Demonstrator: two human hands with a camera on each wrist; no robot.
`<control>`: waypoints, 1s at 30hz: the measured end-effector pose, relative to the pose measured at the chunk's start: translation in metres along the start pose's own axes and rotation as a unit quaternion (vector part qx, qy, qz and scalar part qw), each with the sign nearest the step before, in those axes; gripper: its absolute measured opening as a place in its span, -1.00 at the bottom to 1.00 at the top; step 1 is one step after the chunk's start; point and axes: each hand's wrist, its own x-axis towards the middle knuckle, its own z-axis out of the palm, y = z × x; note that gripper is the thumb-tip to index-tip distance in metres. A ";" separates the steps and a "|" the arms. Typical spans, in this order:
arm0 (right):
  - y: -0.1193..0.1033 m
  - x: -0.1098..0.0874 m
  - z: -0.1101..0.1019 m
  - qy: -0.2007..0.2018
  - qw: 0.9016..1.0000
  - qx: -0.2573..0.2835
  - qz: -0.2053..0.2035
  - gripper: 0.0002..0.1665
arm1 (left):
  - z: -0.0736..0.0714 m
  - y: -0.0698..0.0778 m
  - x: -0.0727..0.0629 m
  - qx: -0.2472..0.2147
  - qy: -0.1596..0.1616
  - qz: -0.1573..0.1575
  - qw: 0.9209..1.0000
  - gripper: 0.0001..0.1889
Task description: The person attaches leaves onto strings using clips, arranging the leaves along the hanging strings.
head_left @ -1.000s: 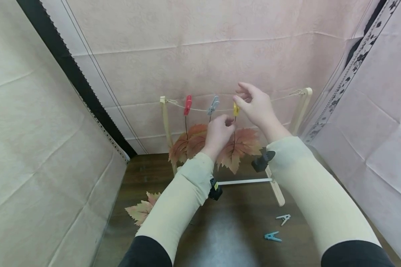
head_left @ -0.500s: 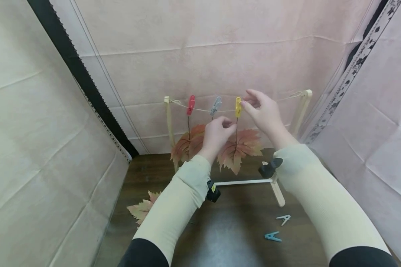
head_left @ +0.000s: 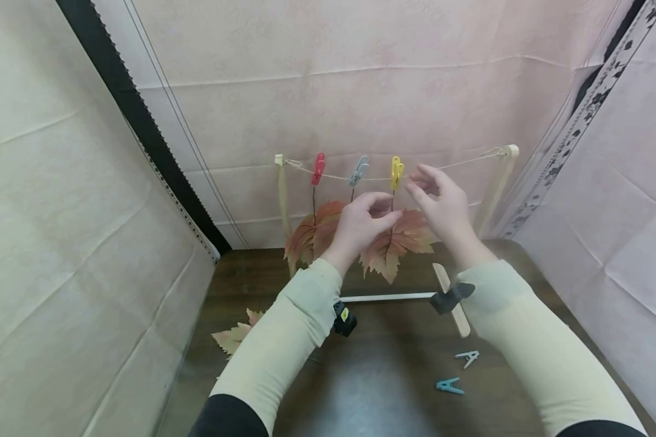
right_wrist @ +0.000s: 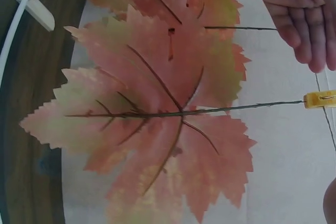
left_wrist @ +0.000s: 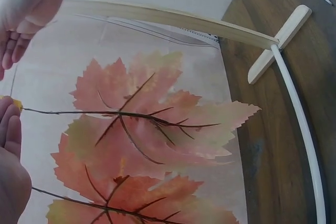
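A yellow clothespin (head_left: 396, 172) clips the stem of an orange-red maple leaf (head_left: 395, 246) to the string (head_left: 449, 165); the leaf hangs below it. My left hand (head_left: 363, 226) is just left of that stem, its fingers and thumb parted around nothing. To the right of the yellow clothespin, my right hand (head_left: 444, 203) hovers with loosely bent, empty fingers. A red clothespin (head_left: 318, 169) and a grey-blue clothespin (head_left: 358, 170) hold further leaves, partly hidden behind my left hand. In the right wrist view, the yellow clothespin (right_wrist: 320, 99) grips the stem's end.
The string runs between two wooden posts (head_left: 282, 200), joined low down by a white rod (head_left: 388, 297). Two loose clothespins, one white (head_left: 468, 357) and one blue (head_left: 450, 386), lie on the dark wooden table (head_left: 372, 370). Another leaf (head_left: 232, 337) lies left, partly under my left sleeve.
My right hand has come away from the yellow clothespin, moving right and down. The left hand's fingers have spread apart near the stem. The yellow clothespin stays on the string with its leaf.
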 end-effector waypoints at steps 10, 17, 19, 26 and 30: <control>0.013 -0.024 0.006 0.018 0.999 0.023 0.027 -0.43 | -0.006 -0.011 -0.014 0.042 -0.031 -0.007 0.999 -0.55; 0.023 -0.039 0.015 0.044 0.998 0.025 0.023 -0.48 | -0.010 -0.029 -0.026 0.059 -0.039 -0.032 0.997 -0.55; 0.027 -0.044 0.016 0.055 0.998 0.024 0.033 -0.49 | -0.011 -0.035 -0.030 0.057 -0.038 -0.034 0.997 -0.55; 0.052 -0.069 0.017 0.076 0.994 0.043 0.066 -0.49 | -0.019 -0.059 -0.051 0.051 -0.030 -0.055 0.997 -0.57; 0.067 -0.086 0.022 0.081 0.991 0.043 0.093 -0.49 | -0.023 -0.074 -0.065 0.038 -0.022 -0.081 0.996 -0.57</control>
